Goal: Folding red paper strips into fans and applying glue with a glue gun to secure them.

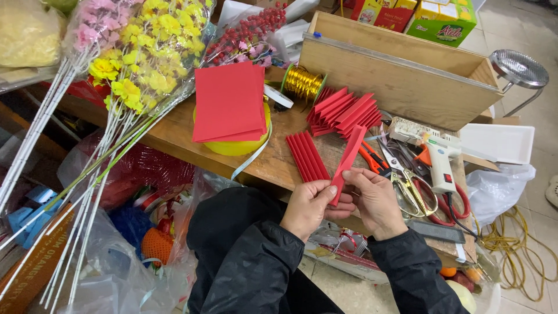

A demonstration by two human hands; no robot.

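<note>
Pinching a folded red paper strip [347,161] at its lower end, left hand [311,206] and right hand [378,200] hold it upright above the surface [174,136], near finished pleated pieces [308,157] kept within reach.

Left hand [311,206] and right hand [376,200] pinching lower end of folded red paper strip [349,158] together, strip slanting up over tabletop [174,136] near edge. Pleated red paper [307,156] lying just left of strip. Red pleated stack [343,111] sitting behind. Scissors [407,180] and white glue gun [440,160] lying to right. Red paper sheets [228,102] resting on yellow roll [235,145].
</note>
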